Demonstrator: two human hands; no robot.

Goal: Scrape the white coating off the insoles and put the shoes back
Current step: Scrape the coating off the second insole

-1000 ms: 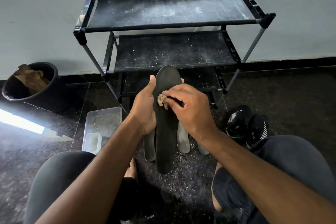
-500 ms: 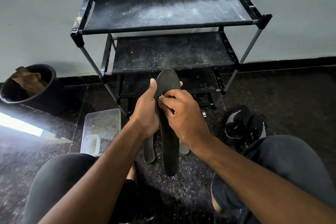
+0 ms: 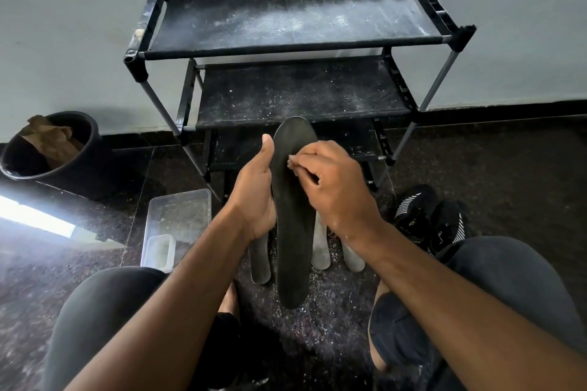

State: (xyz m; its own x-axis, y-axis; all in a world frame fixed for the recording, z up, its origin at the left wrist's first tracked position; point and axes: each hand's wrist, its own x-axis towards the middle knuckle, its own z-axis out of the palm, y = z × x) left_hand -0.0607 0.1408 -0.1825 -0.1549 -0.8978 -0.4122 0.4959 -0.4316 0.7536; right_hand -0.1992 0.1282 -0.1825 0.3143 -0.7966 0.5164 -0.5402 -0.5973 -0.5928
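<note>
A dark insole [image 3: 292,232] is held upright over the floor [image 3: 495,174], in front of a black shoe rack [image 3: 298,22] dusted with white powder. The insole is gripped along its left edge by the left hand [image 3: 254,197], thumb raised beside the toe end. Against its upper face the curled fingers of the right hand [image 3: 336,184] are pressed, pinching a small pale scrap [image 3: 290,163]. Three more insoles [image 3: 320,251] lie on the floor behind the held one, amid white flakes. A pair of black shoes [image 3: 428,219] sits to the right, a clear plastic box [image 3: 178,222] to the left, and a black bin [image 3: 50,152] by the wall.
</note>
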